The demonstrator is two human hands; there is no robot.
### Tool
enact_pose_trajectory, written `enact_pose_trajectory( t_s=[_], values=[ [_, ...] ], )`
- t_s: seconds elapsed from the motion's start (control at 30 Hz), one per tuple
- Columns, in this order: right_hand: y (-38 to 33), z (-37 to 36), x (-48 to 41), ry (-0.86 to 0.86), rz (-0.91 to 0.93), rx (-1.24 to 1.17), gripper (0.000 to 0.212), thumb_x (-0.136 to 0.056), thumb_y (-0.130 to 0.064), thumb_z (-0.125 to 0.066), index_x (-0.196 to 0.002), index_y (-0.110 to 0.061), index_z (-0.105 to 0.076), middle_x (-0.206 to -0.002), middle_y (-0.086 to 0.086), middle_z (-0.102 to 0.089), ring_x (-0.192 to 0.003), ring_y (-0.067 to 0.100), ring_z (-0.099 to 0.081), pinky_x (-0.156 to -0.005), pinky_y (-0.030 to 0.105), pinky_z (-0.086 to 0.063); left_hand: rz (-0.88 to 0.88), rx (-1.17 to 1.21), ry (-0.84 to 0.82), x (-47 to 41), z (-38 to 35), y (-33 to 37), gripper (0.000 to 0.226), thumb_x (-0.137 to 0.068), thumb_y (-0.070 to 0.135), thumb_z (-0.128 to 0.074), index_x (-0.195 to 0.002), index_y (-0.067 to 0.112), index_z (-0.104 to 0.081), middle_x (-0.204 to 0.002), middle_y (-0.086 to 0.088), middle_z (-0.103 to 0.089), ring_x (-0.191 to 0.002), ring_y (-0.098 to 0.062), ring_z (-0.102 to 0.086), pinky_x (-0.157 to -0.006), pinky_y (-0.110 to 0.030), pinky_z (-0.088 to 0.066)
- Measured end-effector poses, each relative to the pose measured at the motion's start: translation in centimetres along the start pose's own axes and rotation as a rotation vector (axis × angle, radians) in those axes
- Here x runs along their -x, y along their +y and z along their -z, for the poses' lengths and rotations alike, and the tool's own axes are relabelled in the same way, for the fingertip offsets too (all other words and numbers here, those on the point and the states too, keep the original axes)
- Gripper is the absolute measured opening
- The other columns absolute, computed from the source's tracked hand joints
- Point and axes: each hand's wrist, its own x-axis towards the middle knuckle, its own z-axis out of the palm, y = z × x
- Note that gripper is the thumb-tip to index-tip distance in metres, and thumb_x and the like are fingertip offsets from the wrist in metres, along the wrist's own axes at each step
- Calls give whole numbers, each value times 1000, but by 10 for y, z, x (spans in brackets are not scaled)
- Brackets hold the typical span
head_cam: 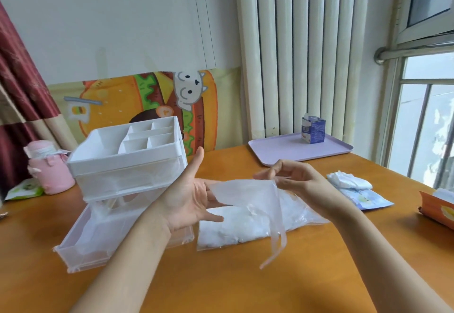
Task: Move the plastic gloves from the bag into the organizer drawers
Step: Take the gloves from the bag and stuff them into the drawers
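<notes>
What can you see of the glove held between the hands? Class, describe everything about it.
The glove is thin, see-through, slightly milky plastic film, creased and limp. It hangs above the bag, spread between both hands. The right hand pinches its top edge; the open left hand touches its other end. Its finger strips dangle towards the table.

Both bare forearms are reaching forward from the lower edge of the view. The left hand (pixel 189 197) is facing palm inward, fingers straight and spread, thumb pointing up. The right hand (pixel 292 180) is curling its fingers, pinching a plastic glove (pixel 248 197) by its edge
</notes>
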Motion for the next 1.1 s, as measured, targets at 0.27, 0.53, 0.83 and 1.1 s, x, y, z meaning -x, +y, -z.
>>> enact_pose_trajectory(
  t_s=[0.27, 0.53, 0.83, 1.1],
  values=[
    [12, -38, -5, 223, 141, 472, 19, -88, -3, -55, -85, -18, -65, -89, -10, -71, -93, 4, -65, -89, 29, -50, -115, -291, 238, 24, 7, -10, 30, -70, 25, -85, -89, 5, -72, -94, -13, -74, -67, -19, -67, -63, -21, -52],
    [6, -52, -2, -92, 17, -34, 61, -77, -50, -68, -127, -19, -53, -130, -2, -60, -128, 14, -49, -109, 39, -32, -507, -752, 255, 69, 11, 19, 8, -88, 17, -68, -96, 16, -68, -70, 15, -68, -64, 2, -62, -69, -16, -46],
    [0, -97, -21, -307, -45, -175, 67, -75, -49, -75, -122, -4, -60, -119, 14, -64, -112, 27, -60, -96, 34, -43, -711, -639, 192, 95, 57, 42, 19, -92, 4, -60, -96, 21, -67, -101, -13, -67, -91, -27, -66, -83, -26, -54],
    [-18, -117, -73, -75, -233, -337, 52, -78, -31, -66, -115, 4, -57, -78, 9, -58, -62, 12, -56, -61, 19, -51, -574, -593, 623, 90, 112, 31, 20, -91, 2, -60, -90, 21, -67, -77, -1, -74, -71, -24, -67, -76, -37, -53]
  ],
)
